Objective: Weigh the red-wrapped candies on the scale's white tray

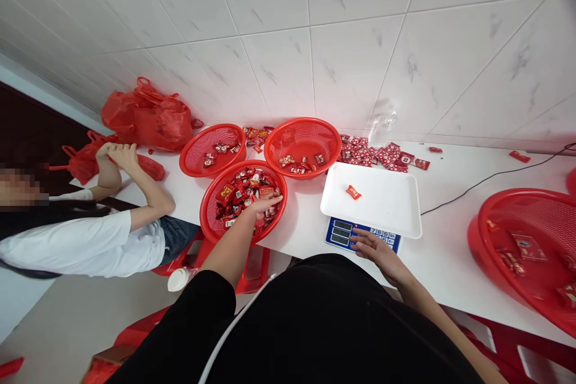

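My left hand (263,206) is inside the right side of a red plastic basket (206,216) filled with small red-wrapped candies (236,192). Its visible fingers stretch out over the wrappers, and I see nothing held in them. Over the blue keypad of a digital scale (340,234), my right hand (380,255) hovers with fingers apart and holds nothing. A white tray (382,210) sits on top of the scale, carrying a single red-wrapped candy (353,192).
Two more red baskets (324,132) (186,156) hold a few candies each. Loose red packets (360,152) lie along the wall. A large red basket (486,252) stands at right, near a black cable (477,180). At left, a person (99,240) sits by red plastic bags (157,120).
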`<move>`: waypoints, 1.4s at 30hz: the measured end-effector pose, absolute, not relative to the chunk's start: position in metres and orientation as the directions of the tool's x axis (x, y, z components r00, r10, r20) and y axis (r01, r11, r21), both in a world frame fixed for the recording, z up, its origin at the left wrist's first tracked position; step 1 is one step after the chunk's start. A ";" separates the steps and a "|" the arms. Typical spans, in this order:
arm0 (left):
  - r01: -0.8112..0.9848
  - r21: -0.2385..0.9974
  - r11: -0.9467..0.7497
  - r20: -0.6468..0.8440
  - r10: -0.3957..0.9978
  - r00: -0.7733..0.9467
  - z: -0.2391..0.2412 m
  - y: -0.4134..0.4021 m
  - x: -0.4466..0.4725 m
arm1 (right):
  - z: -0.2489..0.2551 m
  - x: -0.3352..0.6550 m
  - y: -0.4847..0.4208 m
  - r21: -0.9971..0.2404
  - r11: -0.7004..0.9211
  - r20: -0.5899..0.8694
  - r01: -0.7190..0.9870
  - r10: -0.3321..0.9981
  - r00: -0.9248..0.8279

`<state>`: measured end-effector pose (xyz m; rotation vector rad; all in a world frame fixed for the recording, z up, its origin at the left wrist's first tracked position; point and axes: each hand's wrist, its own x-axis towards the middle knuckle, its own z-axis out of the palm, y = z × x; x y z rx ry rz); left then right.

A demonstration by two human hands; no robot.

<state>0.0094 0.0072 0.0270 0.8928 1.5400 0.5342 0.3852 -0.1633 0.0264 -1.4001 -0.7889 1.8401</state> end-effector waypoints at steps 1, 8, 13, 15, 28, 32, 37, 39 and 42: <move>0.212 0.746 0.631 -0.651 0.759 0.032 0.028 0.007 0.009 | 0.027 0.385 -0.163 -0.799 -0.582 -0.555 -0.154 0.811 -0.186; 0.053 0.728 0.684 -0.685 0.729 -0.008 0.028 0.002 0.004 | 0.032 0.385 -0.163 -0.812 -0.565 -0.538 -0.147 0.822 -0.184; -0.120 0.731 0.672 -0.680 0.732 -0.046 0.036 -0.003 -0.004 | 0.031 0.385 -0.166 -0.811 -0.565 -0.541 -0.151 0.823 -0.174; -0.168 0.763 0.624 -0.639 0.768 -0.051 0.048 -0.001 -0.004 | 0.031 0.384 -0.168 -0.812 -0.562 -0.539 -0.157 0.825 -0.169; 0.004 0.723 0.691 -0.647 0.676 0.353 0.054 0.012 0.181 | 0.031 0.387 -0.181 -0.815 -0.544 -0.530 -0.201 0.839 -0.122; 0.020 0.785 0.619 -0.587 0.735 0.338 0.055 0.011 0.219 | 0.029 0.395 -0.188 -0.819 -0.528 -0.520 -0.225 0.848 -0.097; 0.056 0.816 0.575 -0.566 0.776 0.277 0.061 0.010 0.213 | 0.026 0.403 -0.192 -0.821 -0.510 -0.512 -0.255 0.857 -0.066; 0.072 0.880 0.469 -0.473 0.860 0.191 0.061 0.009 0.195 | 0.026 0.404 -0.191 -0.821 -0.513 -0.514 -0.253 0.855 -0.067; 0.180 0.938 0.297 -0.293 0.955 -0.051 0.062 0.009 0.151 | 0.026 0.405 -0.188 -0.817 -0.524 -0.520 -0.242 0.850 -0.082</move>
